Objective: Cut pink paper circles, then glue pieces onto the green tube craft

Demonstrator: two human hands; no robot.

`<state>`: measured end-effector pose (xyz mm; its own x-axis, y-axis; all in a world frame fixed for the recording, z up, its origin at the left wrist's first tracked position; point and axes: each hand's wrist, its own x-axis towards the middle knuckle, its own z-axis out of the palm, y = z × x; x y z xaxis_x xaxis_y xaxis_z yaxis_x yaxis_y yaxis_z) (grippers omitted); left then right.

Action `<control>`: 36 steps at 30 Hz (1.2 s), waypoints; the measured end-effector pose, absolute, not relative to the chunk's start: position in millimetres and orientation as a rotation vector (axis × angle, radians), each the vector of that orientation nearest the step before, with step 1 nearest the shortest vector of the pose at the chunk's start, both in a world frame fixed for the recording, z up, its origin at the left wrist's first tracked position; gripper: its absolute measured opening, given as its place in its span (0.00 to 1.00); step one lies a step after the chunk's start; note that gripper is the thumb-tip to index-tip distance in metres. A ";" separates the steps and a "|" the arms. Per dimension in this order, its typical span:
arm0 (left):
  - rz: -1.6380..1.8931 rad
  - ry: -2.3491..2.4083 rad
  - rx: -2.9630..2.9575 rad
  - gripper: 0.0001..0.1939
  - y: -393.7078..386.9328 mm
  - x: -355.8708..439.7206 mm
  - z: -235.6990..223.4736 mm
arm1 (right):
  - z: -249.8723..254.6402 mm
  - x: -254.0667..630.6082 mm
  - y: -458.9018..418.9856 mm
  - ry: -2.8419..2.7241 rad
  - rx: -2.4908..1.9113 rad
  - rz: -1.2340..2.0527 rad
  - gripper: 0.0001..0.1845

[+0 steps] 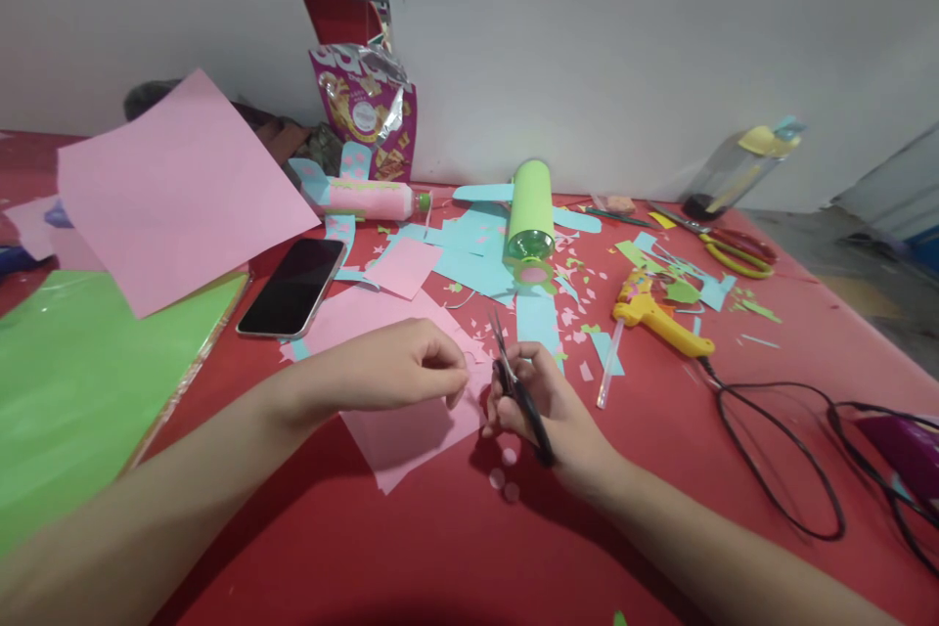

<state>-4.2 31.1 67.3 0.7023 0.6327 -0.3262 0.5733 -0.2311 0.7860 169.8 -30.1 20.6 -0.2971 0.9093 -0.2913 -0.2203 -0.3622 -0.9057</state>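
My right hand [539, 401] grips black-handled scissors [522, 391], their narrow blades pointing away from me and slightly apart. Facing it, my left hand [411, 367] is closed in a pinch, with what looks like a small pink paper piece [470, 361] at its fingertips, partly hidden. Sheets of pink paper [396, 440] lie beneath the left hand. Just below the right hand, several small pink paper circles [511, 491] rest on the red table. Beyond my hands lies a green-wrapped bottle [532, 205] with blue paper fins, and left of it a pink-wrapped bottle [371, 200].
A phone [294, 289] and green sheets [95, 362] lie at left, under a raised pink sheet [183, 191]. On the right are a yellow glue gun [664, 318] with its black cord [778, 489], paper scraps, larger scissors [737, 249] and a clear bottle [734, 171]. A snack bag [371, 112] stands behind.
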 end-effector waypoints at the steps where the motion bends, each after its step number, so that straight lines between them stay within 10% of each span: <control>1: 0.064 0.930 1.916 0.12 29.6 -2.7 65.6 | 21.1 169.2 -29.8 -0.997 -1.117 1.755 0.24; 36: 0.077 0.930 1.980 0.11 19.0 13.2 39.1 | 13.3 169.8 -22.5 -1.019 -1.174 1.588 0.24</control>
<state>13.2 19.0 39.1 0.7130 0.6357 -0.2958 0.5780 -0.2941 0.7611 169.8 -22.5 13.3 -0.1578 0.9574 -0.2417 -0.1792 -0.2685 -0.9465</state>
